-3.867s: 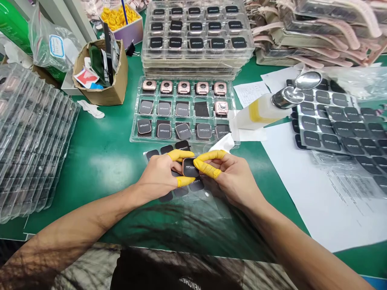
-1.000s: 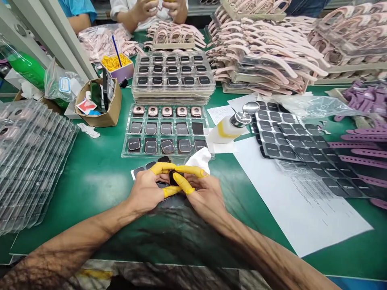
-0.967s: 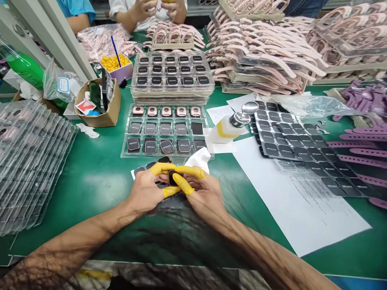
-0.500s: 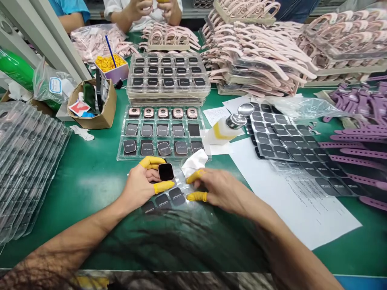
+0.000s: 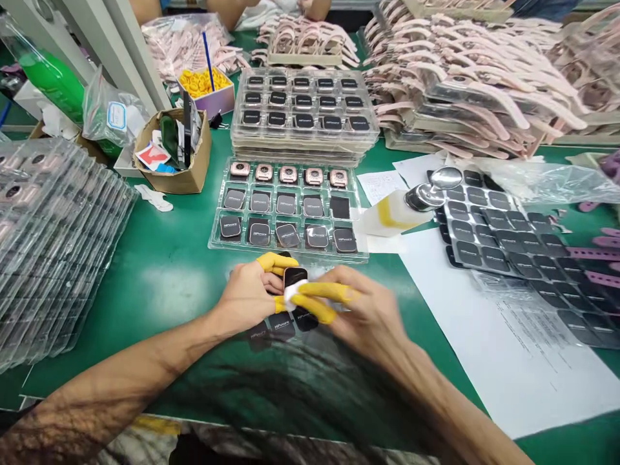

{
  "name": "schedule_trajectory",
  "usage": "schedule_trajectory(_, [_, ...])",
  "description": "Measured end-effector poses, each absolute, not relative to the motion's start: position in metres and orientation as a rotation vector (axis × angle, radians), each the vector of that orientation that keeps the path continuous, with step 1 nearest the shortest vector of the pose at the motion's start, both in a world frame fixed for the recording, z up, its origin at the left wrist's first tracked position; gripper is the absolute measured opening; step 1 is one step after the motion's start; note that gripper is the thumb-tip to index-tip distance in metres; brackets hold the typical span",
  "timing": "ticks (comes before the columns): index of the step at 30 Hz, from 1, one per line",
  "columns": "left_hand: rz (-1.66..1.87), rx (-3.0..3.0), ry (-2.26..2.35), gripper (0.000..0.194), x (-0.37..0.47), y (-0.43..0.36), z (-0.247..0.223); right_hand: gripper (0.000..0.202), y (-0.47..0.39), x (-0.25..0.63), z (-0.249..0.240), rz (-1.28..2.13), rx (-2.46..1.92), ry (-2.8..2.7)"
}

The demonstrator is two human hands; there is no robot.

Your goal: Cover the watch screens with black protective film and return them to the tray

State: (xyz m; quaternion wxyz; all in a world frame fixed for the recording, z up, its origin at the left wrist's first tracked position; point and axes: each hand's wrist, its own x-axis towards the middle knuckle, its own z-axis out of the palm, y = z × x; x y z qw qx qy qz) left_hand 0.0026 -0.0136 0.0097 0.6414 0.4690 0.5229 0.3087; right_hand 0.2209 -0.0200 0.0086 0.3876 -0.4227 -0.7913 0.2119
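Yellow finger cots cover some fingertips on both hands. My left hand grips a square smartwatch body by its edges, its dark glass facing up. A folded white wipe is pinched in my right hand and pressed against the lower part of that glass. Beneath both hands lies a clear sheet of dark square screen films, partly covered. Just beyond, a clear plastic tray holds watch bodies in its back row and dark, film-covered squares in the nearer rows.
A pump bottle stands right of the tray, near more film sheets and printed paper. Stacked trays rise at left; a cardboard box sits nearby. Pink straps are piled behind. Another person's arms show at the back.
My right hand has brought the white wipe from the table onto the watch glass. My left hand still holds the watch. The whole view has shifted, so things appear farther right.
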Motion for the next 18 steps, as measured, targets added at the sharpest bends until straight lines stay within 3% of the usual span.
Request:
schedule_trajectory(9, [0.659, 1.104, 1.206, 0.061, 0.002, -0.015, 0.008, 0.004, -0.009, 0.211, -0.004, 0.486, -0.963, -2.018])
schedule_trajectory(14, [0.738, 1.042, 1.230, 0.062, 0.003, -0.014, 0.008, 0.002, -0.002, 0.238, -0.007, 0.423, -1.237, -1.881])
schedule_trajectory(18, [0.732, 1.077, 1.223, 0.060, 0.002, -0.014, 0.010, 0.021, -0.002, 0.260, -0.003, 0.602, -1.387, -1.804])
